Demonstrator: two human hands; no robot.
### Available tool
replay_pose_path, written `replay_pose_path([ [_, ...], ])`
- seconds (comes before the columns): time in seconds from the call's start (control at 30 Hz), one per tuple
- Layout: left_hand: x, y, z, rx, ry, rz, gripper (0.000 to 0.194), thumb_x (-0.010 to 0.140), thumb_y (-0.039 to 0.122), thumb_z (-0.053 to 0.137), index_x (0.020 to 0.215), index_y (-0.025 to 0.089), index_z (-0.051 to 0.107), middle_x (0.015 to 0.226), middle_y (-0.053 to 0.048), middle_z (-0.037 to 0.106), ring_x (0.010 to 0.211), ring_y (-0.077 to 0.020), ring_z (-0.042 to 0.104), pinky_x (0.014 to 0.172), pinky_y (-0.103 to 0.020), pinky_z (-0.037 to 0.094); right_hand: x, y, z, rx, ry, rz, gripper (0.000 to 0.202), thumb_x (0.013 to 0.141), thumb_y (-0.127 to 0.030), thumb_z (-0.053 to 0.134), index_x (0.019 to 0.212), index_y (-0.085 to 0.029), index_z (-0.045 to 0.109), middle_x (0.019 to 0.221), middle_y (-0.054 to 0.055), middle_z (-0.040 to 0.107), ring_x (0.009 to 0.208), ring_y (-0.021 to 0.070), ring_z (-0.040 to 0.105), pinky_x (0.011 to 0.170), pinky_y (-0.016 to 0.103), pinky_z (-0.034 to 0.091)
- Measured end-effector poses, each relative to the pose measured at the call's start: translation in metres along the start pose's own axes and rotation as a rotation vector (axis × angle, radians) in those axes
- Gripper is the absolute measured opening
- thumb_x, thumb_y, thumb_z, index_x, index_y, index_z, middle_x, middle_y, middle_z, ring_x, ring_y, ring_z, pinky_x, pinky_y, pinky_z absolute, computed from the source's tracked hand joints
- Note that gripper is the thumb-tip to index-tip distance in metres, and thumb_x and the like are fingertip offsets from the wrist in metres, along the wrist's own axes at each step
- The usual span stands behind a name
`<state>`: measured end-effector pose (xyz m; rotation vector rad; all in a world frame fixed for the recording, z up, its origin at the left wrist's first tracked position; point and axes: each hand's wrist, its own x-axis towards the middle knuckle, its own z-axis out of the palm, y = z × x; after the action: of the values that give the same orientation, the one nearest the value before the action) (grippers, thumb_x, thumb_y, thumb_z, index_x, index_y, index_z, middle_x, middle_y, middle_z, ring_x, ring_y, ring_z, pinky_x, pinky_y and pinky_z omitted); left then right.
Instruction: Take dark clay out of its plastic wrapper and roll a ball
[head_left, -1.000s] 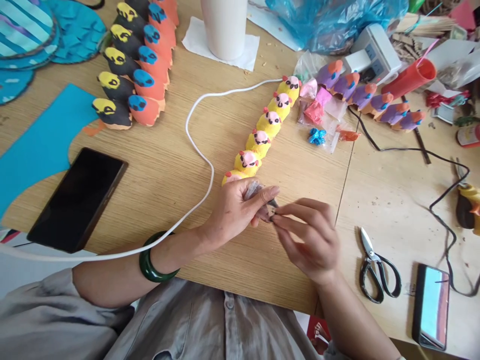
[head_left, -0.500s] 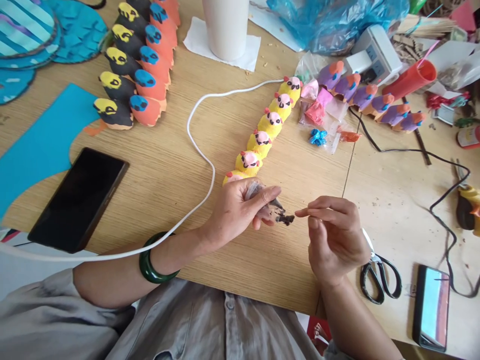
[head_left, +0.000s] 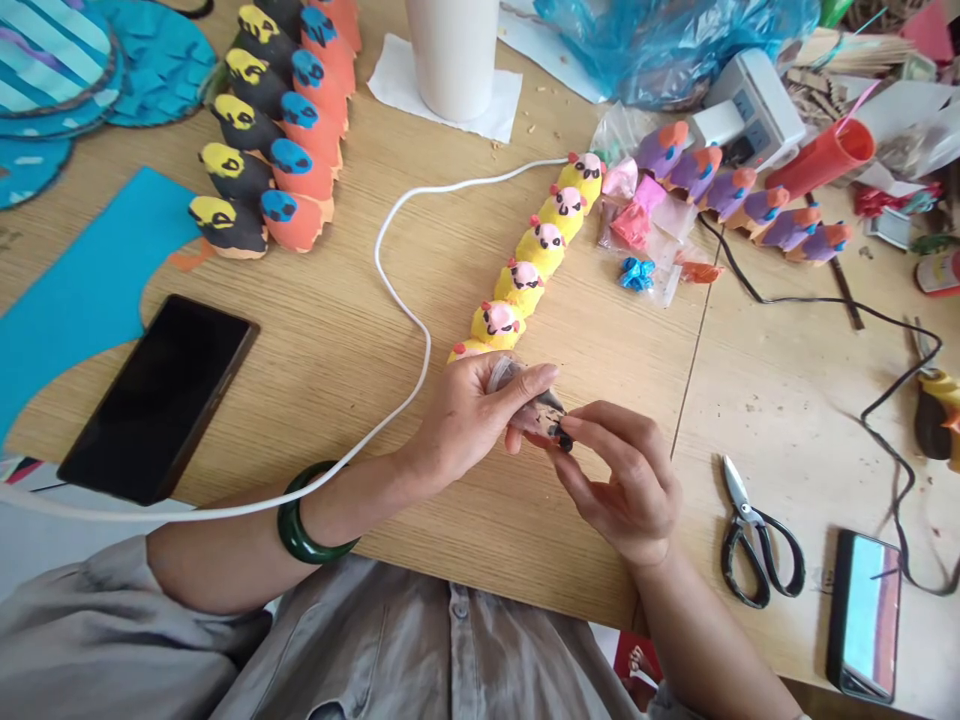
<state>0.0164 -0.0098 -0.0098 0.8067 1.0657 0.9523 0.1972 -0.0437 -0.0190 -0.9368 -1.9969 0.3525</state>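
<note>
My left hand (head_left: pixel 469 420) is closed around a small clear plastic bag (head_left: pixel 538 408) with dark smears inside. Black clay (head_left: pixel 559 436) pokes out at the bag's open end. The thumb and fingertips of my right hand (head_left: pixel 626 480) pinch this clay from the right. Just beyond my left hand runs a row of yellow painted egg-carton cups (head_left: pixel 519 287) with pink tops, red bits and black marks. The nearest cup is partly covered by my left hand.
A white cable (head_left: pixel 427 345) crosses the table and my left forearm. Black-handled scissors (head_left: pixel 750 525) and a lit phone (head_left: pixel 862 610) lie at right, a dark phone (head_left: pixel 157 400) at left. Black and orange cups (head_left: pixel 236 170), a white cup (head_left: pixel 454 60) and colored clay packets (head_left: pixel 630 225) stand farther back.
My right hand has moved left to the bag's mouth, and its fingertips have closed on the black clay. My left hand has barely shifted.
</note>
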Motion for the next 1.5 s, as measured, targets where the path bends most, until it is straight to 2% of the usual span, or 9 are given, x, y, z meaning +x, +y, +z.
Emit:
replay_pose_path([
  [0.2, -0.002, 0.001, -0.003, 0.130, 0.047, 0.027, 0.045, 0.087, 0.049, 0.076, 0.064, 0.016, 0.056, 0.047, 0.005, 0.056, 0.041, -0.0073, 0.058, 0.040, -0.015, 0.042, 0.004, -0.008, -0.001, 0.359, 0.031, 0.345, 0.032, 0.088, -0.001, 0.068, 0.112, -0.023, 0.073, 0.103, 0.005, 0.068, 0.085, 0.0156, 0.073, 0.067, 0.029, 0.070],
  [0.33, -0.001, 0.000, -0.004, 0.165, 0.103, 0.062, 0.043, 0.088, 0.049, 0.075, 0.067, 0.017, 0.056, 0.048, 0.005, 0.057, 0.040, -0.0078, 0.059, 0.038, -0.016, 0.039, 0.003, -0.013, 0.001, 0.548, 0.179, 0.543, 0.034, 0.091, -0.006, 0.068, 0.118, -0.025, 0.070, 0.099, 0.002, 0.065, 0.073, 0.0124, 0.070, 0.058, 0.028, 0.070],
  [0.4, -0.001, 0.000, -0.003, 0.170, 0.094, 0.066, 0.044, 0.088, 0.050, 0.075, 0.066, 0.017, 0.056, 0.050, 0.004, 0.059, 0.040, -0.0076, 0.058, 0.037, -0.016, 0.037, 0.002, -0.013, 0.003, 0.535, 0.217, 0.503, 0.034, 0.091, -0.006, 0.068, 0.118, -0.025, 0.070, 0.100, 0.003, 0.065, 0.078, 0.0138, 0.070, 0.059, 0.028, 0.070],
  [0.53, -0.002, -0.001, -0.002, 0.213, 0.033, 0.087, 0.049, 0.088, 0.052, 0.075, 0.061, 0.017, 0.054, 0.047, 0.003, 0.057, 0.037, -0.0057, 0.052, 0.039, -0.017, 0.039, -0.001, -0.008, 0.005, 0.392, 0.030, 0.334, 0.032, 0.089, -0.004, 0.070, 0.113, -0.025, 0.073, 0.105, 0.006, 0.068, 0.095, 0.0191, 0.071, 0.072, 0.034, 0.071],
  [0.67, -0.001, -0.001, -0.002, 0.160, 0.048, 0.040, 0.044, 0.090, 0.049, 0.074, 0.065, 0.017, 0.057, 0.049, 0.003, 0.059, 0.041, -0.0072, 0.056, 0.040, -0.017, 0.041, -0.003, -0.007, 0.004, 0.344, 0.160, 0.347, 0.034, 0.090, -0.004, 0.068, 0.117, -0.026, 0.072, 0.108, 0.007, 0.066, 0.091, 0.0184, 0.072, 0.064, 0.033, 0.071],
  [0.77, 0.000, -0.002, -0.002, 0.129, 0.029, 0.029, 0.044, 0.090, 0.046, 0.074, 0.063, 0.016, 0.055, 0.052, 0.003, 0.061, 0.041, -0.0058, 0.055, 0.039, -0.016, 0.041, -0.002, -0.009, 0.005, 0.367, 0.045, 0.303, 0.033, 0.091, -0.004, 0.067, 0.116, -0.024, 0.071, 0.107, 0.007, 0.069, 0.096, 0.0194, 0.073, 0.071, 0.034, 0.072],
  [0.83, 0.000, -0.003, -0.002, 0.088, 0.023, 0.012, 0.045, 0.090, 0.047, 0.074, 0.063, 0.017, 0.053, 0.052, 0.003, 0.060, 0.040, -0.0057, 0.054, 0.041, -0.016, 0.044, 0.000, -0.009, 0.004, 0.389, 0.026, 0.324, 0.029, 0.092, -0.006, 0.066, 0.115, -0.023, 0.072, 0.108, 0.007, 0.070, 0.095, 0.0190, 0.074, 0.071, 0.033, 0.071],
  [1.0, 0.000, -0.004, 0.001, -0.018, 0.005, -0.050, 0.047, 0.087, 0.051, 0.075, 0.062, 0.017, 0.054, 0.048, 0.005, 0.056, 0.039, -0.0069, 0.053, 0.052, -0.022, 0.059, 0.004, -0.006, 0.001, 0.539, 0.292, 0.572, 0.016, 0.098, -0.016, 0.063, 0.111, -0.024, 0.070, 0.101, 0.003, 0.072, 0.070, 0.0126, 0.073, 0.060, 0.029, 0.070],
  [1.5, -0.002, -0.001, 0.001, -0.169, -0.099, -0.123, 0.041, 0.088, 0.049, 0.075, 0.071, 0.014, 0.063, 0.065, 0.000, 0.067, 0.051, -0.0090, 0.063, 0.058, -0.024, 0.062, 0.005, -0.009, 0.001, 0.484, 0.142, 0.462, 0.024, 0.094, -0.010, 0.065, 0.112, -0.024, 0.069, 0.104, 0.006, 0.069, 0.095, 0.0180, 0.070, 0.069, 0.030, 0.067],
])
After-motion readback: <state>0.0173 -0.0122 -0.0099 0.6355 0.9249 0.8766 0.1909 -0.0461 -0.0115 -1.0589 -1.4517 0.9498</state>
